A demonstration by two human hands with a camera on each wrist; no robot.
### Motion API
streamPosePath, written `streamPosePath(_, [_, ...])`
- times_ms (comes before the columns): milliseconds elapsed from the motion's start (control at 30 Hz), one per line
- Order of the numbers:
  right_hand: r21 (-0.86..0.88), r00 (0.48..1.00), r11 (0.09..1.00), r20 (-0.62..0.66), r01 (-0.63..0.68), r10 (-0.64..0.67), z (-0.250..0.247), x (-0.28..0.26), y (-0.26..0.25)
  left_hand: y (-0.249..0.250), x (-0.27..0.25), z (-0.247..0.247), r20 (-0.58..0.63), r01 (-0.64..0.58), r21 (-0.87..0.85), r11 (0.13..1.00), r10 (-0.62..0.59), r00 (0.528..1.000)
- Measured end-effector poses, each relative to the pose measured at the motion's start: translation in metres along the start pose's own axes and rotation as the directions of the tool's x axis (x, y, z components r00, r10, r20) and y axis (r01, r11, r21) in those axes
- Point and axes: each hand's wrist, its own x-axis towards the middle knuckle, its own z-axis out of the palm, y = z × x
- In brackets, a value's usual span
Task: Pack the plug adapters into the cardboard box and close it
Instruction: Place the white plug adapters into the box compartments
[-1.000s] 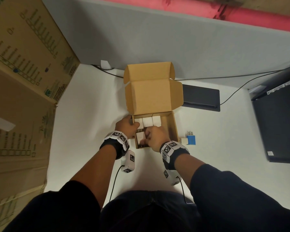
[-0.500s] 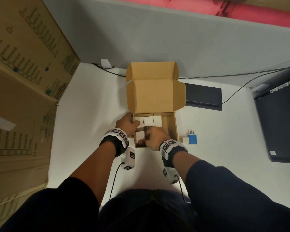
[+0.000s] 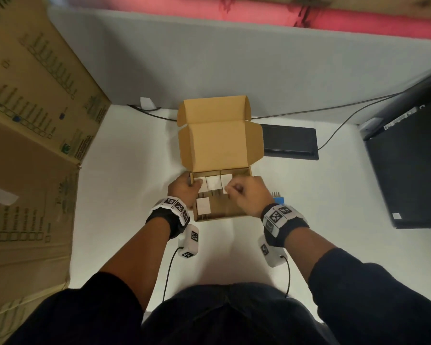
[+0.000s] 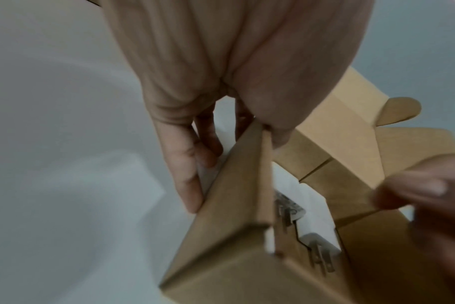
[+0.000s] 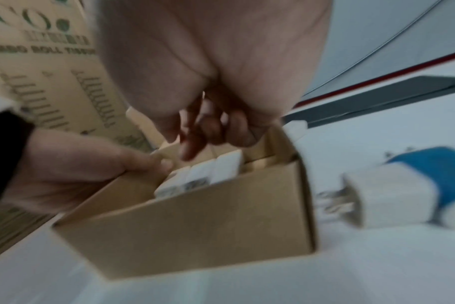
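Observation:
An open cardboard box sits mid-table with its lid standing up at the back. Three white plug adapters fill its back row and one more lies at the front left. My left hand grips the box's left wall, thumb inside, fingers outside. My right hand hovers over the back right of the box with its fingers curled and nothing visible in them. A blue and white adapter lies on the table right of the box.
A large printed carton stands along the left. Behind and right of the box lies a flat black device with a cable. A black case fills the right edge. A grey partition closes the back.
My right hand has left the front middle of the box and moved back and to the right, uncovering the front row. The left hand stays on the left wall.

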Motion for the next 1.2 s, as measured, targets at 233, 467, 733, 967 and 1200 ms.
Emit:
streamPosePath(233, [-0.198,0.967,0.956,-0.178,-0.218,0.184,-0.041,-0.024,0.077,0.0,0.003,-0.003,-0.093,0.012,0.124,0.992,-0.001,0.996])
streamPosePath(467, [-0.464,0.982,0.874,0.048,-0.141,0.183,-0.014,-0.04,0.103,-0.012,-0.019,-0.015,0.035,0.071,0.102,0.992,-0.075,0.997])
streamPosePath(733, [-0.147,0.93,0.987,-0.368,-0.072,0.013,-0.021,-0.031,0.067,-0.024,-0.024,-0.007,0.039,0.109,0.184,0.977,-0.118,0.992])
streamPosePath(967, [-0.081,0.976,0.99,-0.175,0.117,-0.129,-0.004,-0.014,0.008,-0.019,-0.021,-0.004,0.051,0.147,0.126,0.981,-0.154,0.987])
streamPosePath(1200, [-0.339,0.975,0.937,0.224,0.082,-0.004,0.033,0.007,-0.004,-0.014,-0.021,-0.008,0.098,0.193,0.034,0.981,-0.195,0.976])
